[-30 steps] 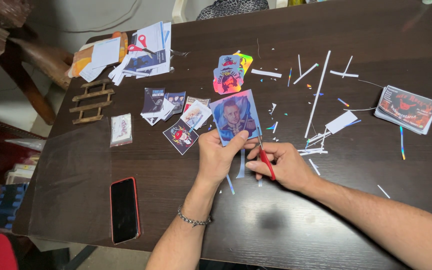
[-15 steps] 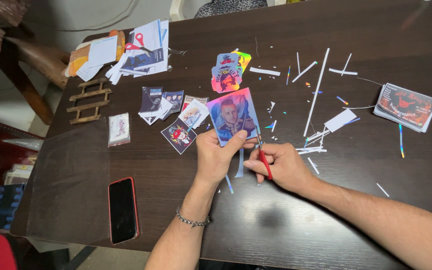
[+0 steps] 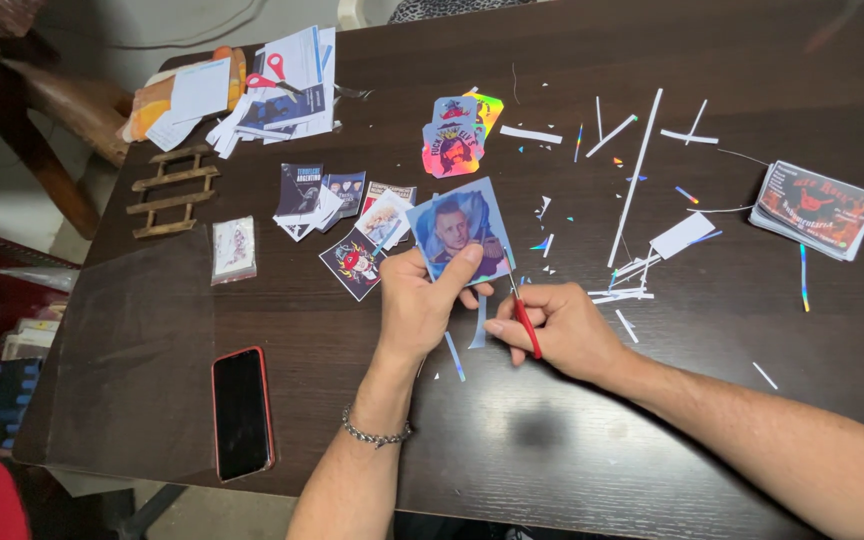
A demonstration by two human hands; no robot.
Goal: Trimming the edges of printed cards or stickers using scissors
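My left hand (image 3: 420,305) pinches a blue printed card with a portrait (image 3: 460,231), held above the dark wooden table (image 3: 572,440). My right hand (image 3: 562,328) grips red-handled scissors (image 3: 523,320), their blades at the card's lower right edge. A thin blue strip (image 3: 479,322) hangs off the card's bottom edge, between my two hands. Another narrow strip (image 3: 454,356) lies on the table just below my left hand.
A pile of small printed cards (image 3: 352,215) lies left of the held card; holographic stickers (image 3: 457,135) lie beyond it. White paper offcuts (image 3: 636,180) scatter to the right, near a stack of dark cards (image 3: 817,208). A red-cased phone (image 3: 242,411), wooden frame (image 3: 169,190) and papers (image 3: 277,90) sit left.
The card and both hands have stayed nearly in place. The hanging strip at the card's bottom edge looks slightly longer.
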